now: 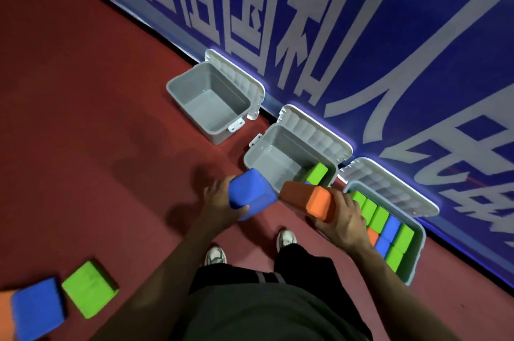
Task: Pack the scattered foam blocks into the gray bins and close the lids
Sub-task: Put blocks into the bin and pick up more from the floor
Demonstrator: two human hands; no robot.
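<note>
The person is standing on a red floor (83, 118) facing three gray bins lined up along a blue banner wall (417, 35) with large white characters. The left hand (219, 199) is gripping a blue foam block (250, 196), its fingers curled round the block's near end, and is holding it just beside the near-left corner of the middle bin (260, 162). The right hand (342, 218) is clutching an orange foam block (308, 199) from its near end, and the block is hanging over the middle bin's near rim, covering part of it. Inside that bin a green block (317, 174) is leaning in the right corner. The far bin (178, 96) is sitting bare inside, its lid (236, 79) tipped back against the wall. The near bin (417, 257) is holding rows of green, blue and orange blocks, and the right hand is hiding part of them. All three lids are standing open. Behind the person at lower left, a loose green block (89, 288) and a loose blue block (37, 310) are lying on the floor just beside each other. Two white shoes (215, 256) are showing below the hands.
</note>
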